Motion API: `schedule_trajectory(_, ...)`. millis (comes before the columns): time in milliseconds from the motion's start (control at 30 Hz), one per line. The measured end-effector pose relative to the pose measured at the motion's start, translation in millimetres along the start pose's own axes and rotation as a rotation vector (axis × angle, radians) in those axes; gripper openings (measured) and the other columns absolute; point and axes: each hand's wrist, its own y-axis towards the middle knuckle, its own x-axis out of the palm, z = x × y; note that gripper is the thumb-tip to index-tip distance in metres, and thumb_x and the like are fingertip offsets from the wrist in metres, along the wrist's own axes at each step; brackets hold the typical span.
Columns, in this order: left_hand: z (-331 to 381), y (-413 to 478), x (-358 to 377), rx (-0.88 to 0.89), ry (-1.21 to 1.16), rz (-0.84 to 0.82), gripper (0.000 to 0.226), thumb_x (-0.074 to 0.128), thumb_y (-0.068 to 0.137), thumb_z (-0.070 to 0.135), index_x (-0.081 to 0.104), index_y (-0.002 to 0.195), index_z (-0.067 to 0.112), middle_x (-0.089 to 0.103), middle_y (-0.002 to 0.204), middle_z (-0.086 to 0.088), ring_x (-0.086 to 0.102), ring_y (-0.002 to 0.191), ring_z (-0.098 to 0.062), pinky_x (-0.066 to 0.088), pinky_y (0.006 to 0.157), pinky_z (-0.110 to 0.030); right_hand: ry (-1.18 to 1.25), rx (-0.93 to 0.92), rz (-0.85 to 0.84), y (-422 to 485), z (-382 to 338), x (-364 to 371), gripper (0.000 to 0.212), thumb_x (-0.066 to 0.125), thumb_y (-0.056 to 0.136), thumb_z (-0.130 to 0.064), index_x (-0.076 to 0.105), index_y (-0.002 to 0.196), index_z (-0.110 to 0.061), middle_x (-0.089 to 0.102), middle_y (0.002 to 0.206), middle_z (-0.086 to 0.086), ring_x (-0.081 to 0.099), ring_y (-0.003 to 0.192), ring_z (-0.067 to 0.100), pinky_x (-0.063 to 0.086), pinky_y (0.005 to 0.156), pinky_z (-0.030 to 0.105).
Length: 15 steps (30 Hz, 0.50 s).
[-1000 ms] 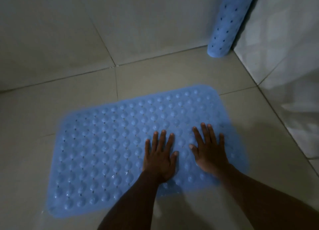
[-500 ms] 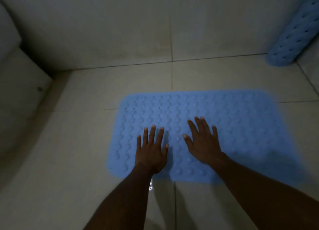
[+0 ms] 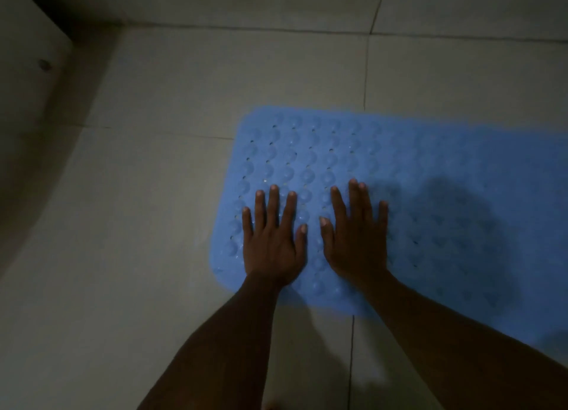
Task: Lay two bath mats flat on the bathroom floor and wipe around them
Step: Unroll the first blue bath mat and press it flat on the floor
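Tiled floor [image 3: 147,256] carries a blue mat [image 3: 430,179] lying flat, left hand [image 3: 273,243] and right hand [image 3: 356,240] pressing near its left edge, fingers straight and spread.

1. This is a dimly lit bathroom.
2. The floor [image 3: 147,225] is laid with large pale tiles with thin dark joints between them.
3. The wall [image 3: 246,0] at the far side is tiled too and meets the floor in a straight line.
4. A blue rubber bath mat [image 3: 430,163], covered in round bumps and small drain holes, lies flat on the tiles.
5. A white boxy fixture [image 3: 21,71] stands at the left; what it is cannot be told.
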Motion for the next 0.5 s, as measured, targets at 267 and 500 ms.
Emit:
schedule_trajectory(267, -3.3, 0.9, -0.5, 0.026, 0.017, -0.022, 0.071, 0.025, 0.099, 0.049, 0.004, 0.163, 0.024, -0.010, 0.170, -0.009, -0.011, 0.156, -0.031, 0.005, 0.124, -0.060, -0.048, 0.005, 0.010, 1.8, 0.2, -0.9, 0.062, 0.041, 0.101, -0.044, 0.035, 0.155, -0.016, 0.027, 0.163, 0.018, 0.021, 0.153, 0.034, 0.019, 0.117, 0.064)
schedule_trajectory(500, -4.4, 1.1, -1.7, 0.053, 0.020, -0.038, 0.076, 0.030, 0.093, 0.044, 0.010, 0.163, 0.022, -0.004, 0.170, -0.012, -0.007, 0.156, -0.035, 0.009, 0.122, -0.063, -0.055, 0.009, -0.025, 4.4, 1.3, -3.1, 0.062, 0.041, 0.099, -0.045, 0.037, 0.155, -0.017, 0.026, 0.163, 0.017, 0.021, 0.153, 0.033, 0.017, 0.118, 0.063)
